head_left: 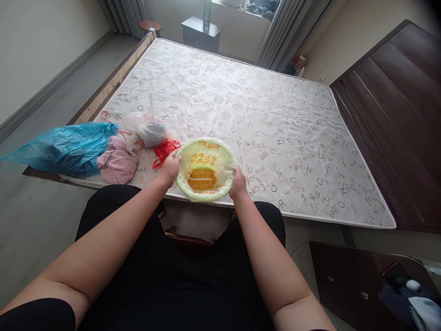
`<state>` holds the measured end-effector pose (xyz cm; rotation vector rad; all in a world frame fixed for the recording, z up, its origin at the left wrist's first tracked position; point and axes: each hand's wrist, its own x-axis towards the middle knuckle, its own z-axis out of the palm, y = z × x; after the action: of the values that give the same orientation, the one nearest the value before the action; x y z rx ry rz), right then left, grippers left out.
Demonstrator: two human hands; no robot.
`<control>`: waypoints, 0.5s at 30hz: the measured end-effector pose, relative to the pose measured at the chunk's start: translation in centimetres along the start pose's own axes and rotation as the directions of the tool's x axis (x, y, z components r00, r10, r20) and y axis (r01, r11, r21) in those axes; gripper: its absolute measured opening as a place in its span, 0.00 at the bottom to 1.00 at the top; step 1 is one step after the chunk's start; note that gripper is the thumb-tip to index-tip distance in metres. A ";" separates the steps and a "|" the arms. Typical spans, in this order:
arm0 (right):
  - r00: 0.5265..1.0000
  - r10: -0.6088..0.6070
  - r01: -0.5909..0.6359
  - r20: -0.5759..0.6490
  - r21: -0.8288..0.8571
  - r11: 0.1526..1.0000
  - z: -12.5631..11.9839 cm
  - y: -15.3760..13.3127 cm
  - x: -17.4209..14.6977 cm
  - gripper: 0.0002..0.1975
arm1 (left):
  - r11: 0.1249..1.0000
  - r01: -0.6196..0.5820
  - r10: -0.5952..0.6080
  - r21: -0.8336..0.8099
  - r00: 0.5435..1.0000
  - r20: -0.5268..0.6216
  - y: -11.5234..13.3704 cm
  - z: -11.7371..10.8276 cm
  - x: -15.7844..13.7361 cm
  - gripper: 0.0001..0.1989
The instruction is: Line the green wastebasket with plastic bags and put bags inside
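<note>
Between my two hands is a round pale-green wastebasket [206, 196], lined with a thin plastic bag [225, 177] that bears orange print and is folded over the rim. My left hand [170, 169] is closed on the rim at the left side. On the opposite side, my right hand [238, 184] grips the rim too. The basket is tilted so its inside faces me, at the near edge of the mattress. Close to my left hand lies a crumpled red plastic bag [166, 151]. Beyond it rests a white plastic bag [153, 131] with something inside.
A pink fluffy cloth [118, 162] and a large blue plastic bag [69, 147] lie at the mattress's left corner. The patterned mattress [275, 138] spans the bed before a dark headboard [396, 119]. A dark nightstand [344, 276] with clothes stands at lower right.
</note>
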<state>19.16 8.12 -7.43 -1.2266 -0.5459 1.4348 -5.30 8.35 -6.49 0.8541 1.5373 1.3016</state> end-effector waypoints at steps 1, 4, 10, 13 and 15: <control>1.000 0.003 -0.003 0.003 0.003 1.000 0.0 0.0 0.0 0.03 | 1.000 0.000 0.000 -0.003 1.000 -0.001 0.0 0.0 0.0 0.20; 1.000 0.012 -0.012 0.008 0.008 1.000 0.0 0.0 0.0 0.03 | 1.000 -0.007 0.007 -0.005 1.000 -0.003 0.1 0.1 0.0 0.20; 1.000 0.019 -0.019 0.009 -0.011 1.000 0.0 -0.1 -0.1 0.04 | 1.000 0.002 -0.002 -0.025 1.000 0.008 0.2 0.1 -0.1 0.20; 1.000 0.004 -0.003 0.010 -0.010 1.000 0.1 -0.1 -0.1 0.04 | 1.000 -0.011 0.011 -0.019 1.000 0.000 0.1 0.1 0.0 0.20; 1.000 -0.003 0.003 0.010 -0.010 1.000 0.1 -0.2 -0.1 0.05 | 1.000 -0.016 0.016 -0.013 1.000 0.000 0.1 0.1 0.0 0.20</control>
<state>19.12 8.10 -7.19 -1.2265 -0.5620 1.4384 -5.21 8.39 -6.44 0.8592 1.5231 1.3218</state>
